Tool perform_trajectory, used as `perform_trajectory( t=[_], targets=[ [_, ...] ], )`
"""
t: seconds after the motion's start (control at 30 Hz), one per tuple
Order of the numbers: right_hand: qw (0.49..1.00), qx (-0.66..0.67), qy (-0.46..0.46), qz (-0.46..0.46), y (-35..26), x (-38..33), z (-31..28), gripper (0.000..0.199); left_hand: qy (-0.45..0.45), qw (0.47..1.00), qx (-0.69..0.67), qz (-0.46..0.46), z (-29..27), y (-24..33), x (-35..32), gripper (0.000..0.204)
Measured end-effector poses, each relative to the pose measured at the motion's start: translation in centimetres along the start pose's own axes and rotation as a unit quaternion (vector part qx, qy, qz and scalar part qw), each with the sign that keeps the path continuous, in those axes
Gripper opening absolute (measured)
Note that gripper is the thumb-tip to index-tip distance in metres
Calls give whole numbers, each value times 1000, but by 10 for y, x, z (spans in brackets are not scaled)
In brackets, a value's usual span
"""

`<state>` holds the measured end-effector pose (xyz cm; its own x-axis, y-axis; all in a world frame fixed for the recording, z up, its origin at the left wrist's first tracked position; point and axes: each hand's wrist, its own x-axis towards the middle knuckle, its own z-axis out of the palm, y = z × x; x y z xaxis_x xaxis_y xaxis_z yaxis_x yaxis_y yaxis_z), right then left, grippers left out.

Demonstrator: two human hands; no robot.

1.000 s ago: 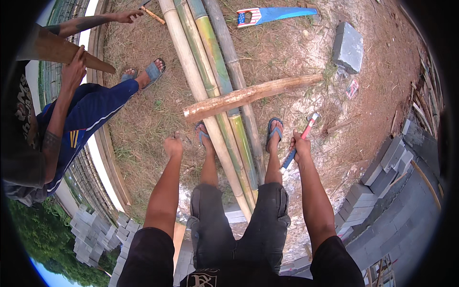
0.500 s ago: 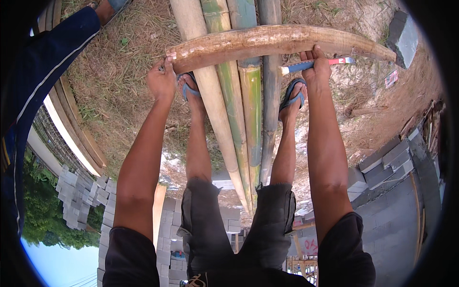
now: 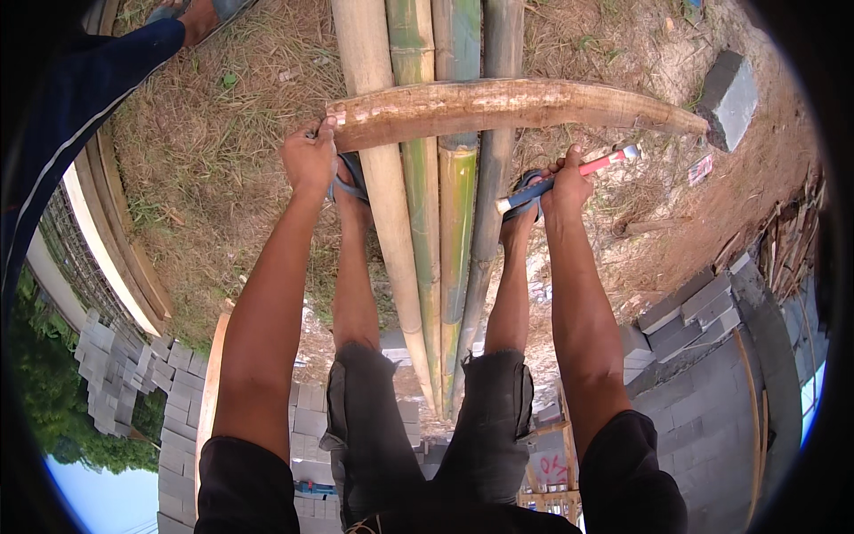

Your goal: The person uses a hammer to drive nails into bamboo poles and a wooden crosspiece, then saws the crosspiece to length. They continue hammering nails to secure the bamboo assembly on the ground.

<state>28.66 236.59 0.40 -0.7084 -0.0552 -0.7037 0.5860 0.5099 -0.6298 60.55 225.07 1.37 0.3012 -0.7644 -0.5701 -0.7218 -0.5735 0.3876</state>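
Note:
A long wooden plank (image 3: 498, 105) lies across several bamboo poles in front of me. My left hand (image 3: 309, 160) grips the plank's left end, with the thumb on the near edge. My right hand (image 3: 567, 185) is below the plank and apart from it. Its fingers are wrapped round a hammer (image 3: 608, 162) with a blue grip and a red shaft; the metal head points to the right. The plank's right end meets a grey concrete block (image 3: 735, 102). Between my feet run the bamboo poles (image 3: 454, 205), some green and some tan.
Another person's leg in dark blue trousers (image 3: 89, 107) stands at the far left. Long boards (image 3: 116, 240) lie at the left side. Dry grass covers the ground (image 3: 240, 133). Grey blocks (image 3: 703, 311) are stacked at the right, near a pile of scrap wood (image 3: 792, 231).
My right hand has come away from the plank toward me, still with the hammer. My left hand keeps its hold on the plank's end. The whole view has shifted slightly.

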Motion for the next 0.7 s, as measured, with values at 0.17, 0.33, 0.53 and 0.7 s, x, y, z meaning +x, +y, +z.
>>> perform_trajectory(
  t=[0.17, 0.33, 0.53, 0.7],
  targets=[
    [975, -180, -117, -58, -2, -92, -30, 20, -3, 999, -27, -32, 8, -15, 5, 37],
    [836, -390, -307, -236, 15, -106, -34, 27, 0, 999, -31, -27, 5, -6, 5, 36],
    [724, -539, -313, -296, -6, -138, 25, 26, 6, 1000, -15, 25, 1, 7, 20, 38],
    [682, -613, -306, -255, 7, -121, 43, 30, 11, 999, -9, 45, -1, 0, 24, 44]
  ],
)
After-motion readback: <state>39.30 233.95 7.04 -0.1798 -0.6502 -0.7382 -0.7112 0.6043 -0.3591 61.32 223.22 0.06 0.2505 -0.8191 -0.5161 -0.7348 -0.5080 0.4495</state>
